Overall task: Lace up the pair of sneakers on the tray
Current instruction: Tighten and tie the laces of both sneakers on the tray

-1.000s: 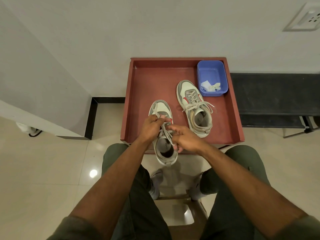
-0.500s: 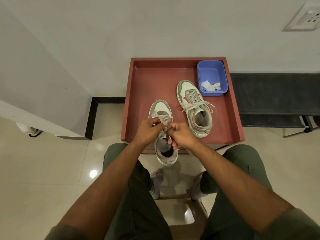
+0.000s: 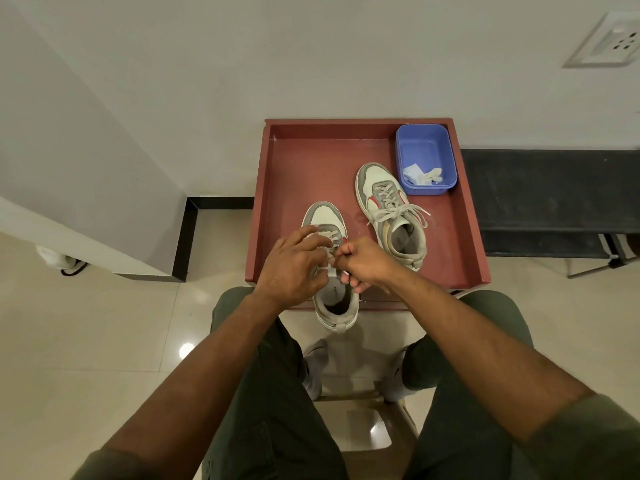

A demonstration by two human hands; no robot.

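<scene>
Two grey-and-white sneakers lie on a reddish-brown tray (image 3: 277,188). The left sneaker (image 3: 337,306) points away from me, its heel hanging over the tray's near edge. My left hand (image 3: 294,265) and my right hand (image 3: 363,265) meet over its tongue, both pinching its pale lace (image 3: 333,241). The lace ends are hidden under my fingers. The right sneaker (image 3: 391,209) lies further back, laced, with a bow tied across its top.
A blue plastic tub (image 3: 425,157) with white scraps sits in the tray's far right corner. A dark bench (image 3: 547,195) stands to the right. White walls close in behind and to the left. My knees and a stool are below the tray.
My right hand has moved up from the sneaker's collar toward the tongue and closed into a fist next to my left hand. The sneakers have stayed in place.
</scene>
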